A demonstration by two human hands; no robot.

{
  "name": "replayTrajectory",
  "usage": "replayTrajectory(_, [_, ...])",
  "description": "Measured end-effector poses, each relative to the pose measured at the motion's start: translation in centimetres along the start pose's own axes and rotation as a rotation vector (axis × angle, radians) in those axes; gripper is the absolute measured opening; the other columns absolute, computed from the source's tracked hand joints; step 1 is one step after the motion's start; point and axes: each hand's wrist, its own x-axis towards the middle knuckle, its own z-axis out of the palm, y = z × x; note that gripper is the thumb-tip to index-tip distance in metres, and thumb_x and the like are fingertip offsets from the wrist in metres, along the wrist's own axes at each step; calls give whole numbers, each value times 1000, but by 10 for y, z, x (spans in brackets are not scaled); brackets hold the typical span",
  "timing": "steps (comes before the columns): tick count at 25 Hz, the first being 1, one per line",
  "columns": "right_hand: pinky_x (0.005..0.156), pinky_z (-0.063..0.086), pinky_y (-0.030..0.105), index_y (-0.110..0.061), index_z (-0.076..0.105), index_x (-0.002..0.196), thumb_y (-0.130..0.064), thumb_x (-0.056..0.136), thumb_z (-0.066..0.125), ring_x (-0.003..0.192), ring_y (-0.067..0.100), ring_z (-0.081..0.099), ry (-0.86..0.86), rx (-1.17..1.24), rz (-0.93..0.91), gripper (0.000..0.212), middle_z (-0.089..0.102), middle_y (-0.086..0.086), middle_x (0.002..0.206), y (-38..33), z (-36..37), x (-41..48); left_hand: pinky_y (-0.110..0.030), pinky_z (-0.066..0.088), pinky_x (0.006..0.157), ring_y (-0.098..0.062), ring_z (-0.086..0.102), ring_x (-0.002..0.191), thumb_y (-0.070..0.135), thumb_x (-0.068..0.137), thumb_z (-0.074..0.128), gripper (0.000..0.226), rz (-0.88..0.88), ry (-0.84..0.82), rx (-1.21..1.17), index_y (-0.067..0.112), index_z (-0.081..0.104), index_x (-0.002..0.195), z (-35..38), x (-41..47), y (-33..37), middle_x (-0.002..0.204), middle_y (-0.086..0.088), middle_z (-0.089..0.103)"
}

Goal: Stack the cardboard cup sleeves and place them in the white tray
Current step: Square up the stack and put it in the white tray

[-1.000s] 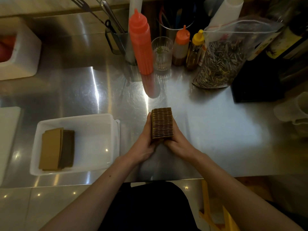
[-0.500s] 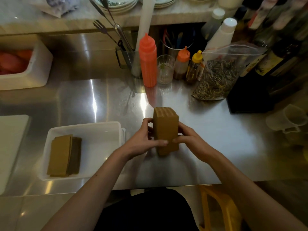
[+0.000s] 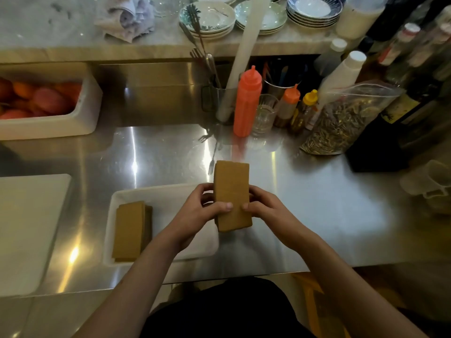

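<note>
A thick stack of brown cardboard cup sleeves [image 3: 231, 193] is held between both hands, its flat face turned up, just past the right edge of the white tray [image 3: 168, 193]. My left hand [image 3: 200, 211] grips its left side and my right hand [image 3: 266, 208] its right side, thumbs on top. Inside the tray, at its left end, lies another stack of sleeves [image 3: 131, 230], flat.
The steel counter carries a red squeeze bottle [image 3: 247, 103], a glass [image 3: 264, 113], small sauce bottles [image 3: 286, 106], a bag of seeds [image 3: 341, 120] and a dark box [image 3: 380, 142] at the back right. A white board [image 3: 26, 230] lies left; a tub of fruit [image 3: 41, 103] far left.
The stack has been tipped from standing on edge to flat face up and carried left toward the tray. The view has tilted up, showing the shelf with plates.
</note>
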Motion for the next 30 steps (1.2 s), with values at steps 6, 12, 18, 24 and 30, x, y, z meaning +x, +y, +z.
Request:
replayTrajectory(6, [86, 52, 26, -41, 49, 127, -50, 81, 59, 108, 6, 59, 73, -70, 11, 48, 60, -15, 123, 2, 70, 19, -30, 59, 76, -21, 69, 102, 43, 56, 85, 85, -67, 50, -114, 19, 49, 130, -65, -14, -31, 121, -9, 65])
replayTrajectory(12, [80, 46, 20, -32, 44, 135, -42, 88, 62, 115, 11, 51, 364, -81, 123, 51, 50, -7, 129, 24, 83, 24, -39, 58, 78, -30, 65, 105, 33, 68, 85, 81, -273, 94, -155, 8, 45, 134, -90, 0, -73, 122, -14, 62])
replayTrajectory(18, [86, 49, 30, -25, 56, 118, -43, 92, 56, 106, 10, 58, 325, 39, 223, 31, 60, -8, 114, 30, 93, 23, -41, 59, 79, -29, 64, 104, 34, 61, 89, 90, -322, 136, -111, 6, 43, 133, -91, 16, -86, 120, -14, 62])
replayTrajectory(24, [72, 49, 21, -38, 63, 92, -44, 93, 53, 92, 1, 62, 299, 29, 209, 11, 65, -18, 97, 27, 98, 24, -48, 54, 94, -28, 61, 109, 52, 40, 87, 112, -299, 146, -2, 11, 41, 134, -80, 20, -78, 125, -11, 58])
replayTrajectory(30, [72, 46, 19, -45, 56, 94, -48, 92, 52, 95, 2, 59, 292, -5, 213, 5, 57, -25, 101, 31, 95, 25, -45, 53, 95, -28, 57, 111, 34, 74, 82, 85, -308, 109, 0, 10, 36, 141, -68, 24, -79, 131, -12, 53])
